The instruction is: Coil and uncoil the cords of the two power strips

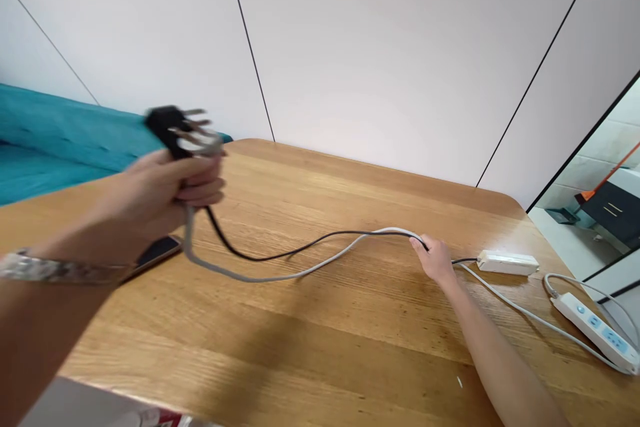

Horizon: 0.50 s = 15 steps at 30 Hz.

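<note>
Raised over the left of the table, my left hand (185, 180) is closed round two plugs, a black plug (170, 128) and a whitish plug (205, 142), blurred by motion with their metal pins pointing right. From them a black cord (260, 259) and a grey cord (270, 278) sag across to my right hand (433, 257). Its fingers are closed on both cords near the tabletop. Past that hand, the black cord runs to a small white power strip (507, 262). The grey one loops on to a longer white power strip (595, 330) with blue sockets.
A wooden table (350, 334) lies beneath everything, against a white panelled wall (380, 67). Partly behind my left forearm is a dark phone (157, 250). A teal sofa (60, 137) stands at the left. A white scrap (459, 382) lies near the front.
</note>
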Each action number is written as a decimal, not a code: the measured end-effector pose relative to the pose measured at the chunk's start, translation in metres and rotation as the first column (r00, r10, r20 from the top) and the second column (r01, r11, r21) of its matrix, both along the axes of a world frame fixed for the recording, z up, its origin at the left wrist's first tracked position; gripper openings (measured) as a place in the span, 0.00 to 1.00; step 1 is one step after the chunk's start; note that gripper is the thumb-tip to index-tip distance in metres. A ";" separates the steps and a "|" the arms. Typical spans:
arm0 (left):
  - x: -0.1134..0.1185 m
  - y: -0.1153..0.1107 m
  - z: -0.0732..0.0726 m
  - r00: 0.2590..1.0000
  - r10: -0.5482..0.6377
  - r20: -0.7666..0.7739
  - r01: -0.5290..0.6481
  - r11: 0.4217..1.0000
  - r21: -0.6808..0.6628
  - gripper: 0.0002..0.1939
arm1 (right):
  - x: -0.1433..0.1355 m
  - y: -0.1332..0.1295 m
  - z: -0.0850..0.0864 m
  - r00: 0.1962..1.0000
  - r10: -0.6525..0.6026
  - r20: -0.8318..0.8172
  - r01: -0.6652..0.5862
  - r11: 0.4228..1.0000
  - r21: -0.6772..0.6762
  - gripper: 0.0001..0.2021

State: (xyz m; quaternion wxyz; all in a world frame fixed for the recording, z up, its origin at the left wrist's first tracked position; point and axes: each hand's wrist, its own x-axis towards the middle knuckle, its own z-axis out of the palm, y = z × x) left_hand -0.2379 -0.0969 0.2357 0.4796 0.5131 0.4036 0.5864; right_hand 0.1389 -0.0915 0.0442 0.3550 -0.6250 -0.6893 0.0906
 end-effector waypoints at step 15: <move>0.227 -0.023 -0.127 0.868 -0.446 0.219 0.485 0.857 -0.176 0.22 | -0.012 0.009 0.026 0.850 0.052 -0.524 0.004 0.994 0.105 0.24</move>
